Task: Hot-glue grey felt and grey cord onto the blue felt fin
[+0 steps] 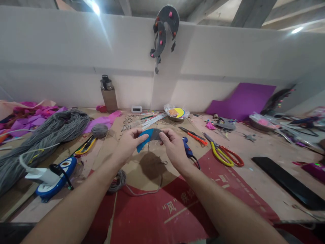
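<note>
A curved blue strip [144,137], its right part covered in grey yarn, is held up above the cardboard. My left hand [132,140] pinches the blue end between thumb and fingers. At the grey end, my right hand [170,140] grips the yarn-covered part [154,134]. A strand of grey yarn hangs below the strip. On the cardboard lies a small coil of grey yarn [118,181], with a loose strand running right from it. A blue glue gun [187,147], partly hidden, rests beside my right hand.
Scissors with yellow and red handles [223,152] and orange-handled scissors [194,135] lie right. A blue power strip [57,179], yellow cutter [86,145] and grey yarn hank [50,139] sit left. A black bar [286,179] lies far right. A decorated crescent [169,20] hangs on the wall.
</note>
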Demonstrator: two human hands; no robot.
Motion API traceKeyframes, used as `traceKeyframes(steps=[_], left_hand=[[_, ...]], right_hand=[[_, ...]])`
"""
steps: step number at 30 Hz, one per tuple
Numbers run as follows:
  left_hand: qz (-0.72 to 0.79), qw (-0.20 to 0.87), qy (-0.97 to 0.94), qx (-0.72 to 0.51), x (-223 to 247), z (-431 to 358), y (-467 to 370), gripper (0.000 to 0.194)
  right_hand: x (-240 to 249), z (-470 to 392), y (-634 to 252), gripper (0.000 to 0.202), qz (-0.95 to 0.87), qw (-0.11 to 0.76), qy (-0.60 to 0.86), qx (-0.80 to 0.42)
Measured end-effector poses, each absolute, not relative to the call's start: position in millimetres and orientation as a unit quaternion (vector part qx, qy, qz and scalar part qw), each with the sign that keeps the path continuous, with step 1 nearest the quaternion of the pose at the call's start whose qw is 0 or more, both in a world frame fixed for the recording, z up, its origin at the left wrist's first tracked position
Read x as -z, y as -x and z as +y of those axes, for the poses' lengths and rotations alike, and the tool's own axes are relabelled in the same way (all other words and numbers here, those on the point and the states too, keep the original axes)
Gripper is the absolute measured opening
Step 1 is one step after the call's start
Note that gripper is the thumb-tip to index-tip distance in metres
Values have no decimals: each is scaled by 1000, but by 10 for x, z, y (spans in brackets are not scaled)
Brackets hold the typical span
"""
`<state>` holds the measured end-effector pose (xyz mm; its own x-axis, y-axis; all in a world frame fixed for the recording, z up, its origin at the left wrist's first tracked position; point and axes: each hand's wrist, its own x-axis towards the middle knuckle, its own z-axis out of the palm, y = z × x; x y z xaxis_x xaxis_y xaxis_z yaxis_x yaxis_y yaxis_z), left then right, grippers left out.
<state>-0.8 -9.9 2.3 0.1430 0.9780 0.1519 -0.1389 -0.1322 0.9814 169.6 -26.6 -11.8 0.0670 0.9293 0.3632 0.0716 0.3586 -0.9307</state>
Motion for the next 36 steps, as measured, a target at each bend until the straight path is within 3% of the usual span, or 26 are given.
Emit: traceKeyframes(steps=[5,9,19,25,30,33,36], left_hand=[[398,596,-461,-522,5,-90,0,27],[393,590,-450,-543,29,-42,3,31],[396,550,-485,-553,-34,-21,14,28],[411,580,-516,-478,-5,-14,87,28],[405,595,-516,-465,7,31,121,28],[402,604,-504,-468,-9,106,139,27],[401,602,-500,-477,-40,151,142,26]], right_hand=[[182,-179,-1691,42,-510,611,384,-468],[185,-85,-1709,56,-431,592,342,-588],[162,-21,-1767,21,-561,588,355,-462],[158,5,-1768,17,-558,611,382,-412],[143,12,-1734,28,-543,616,364,-440],[134,14,-1727,49,-493,606,324,-533],[122,6,-1732,53,-451,583,293,-609]])
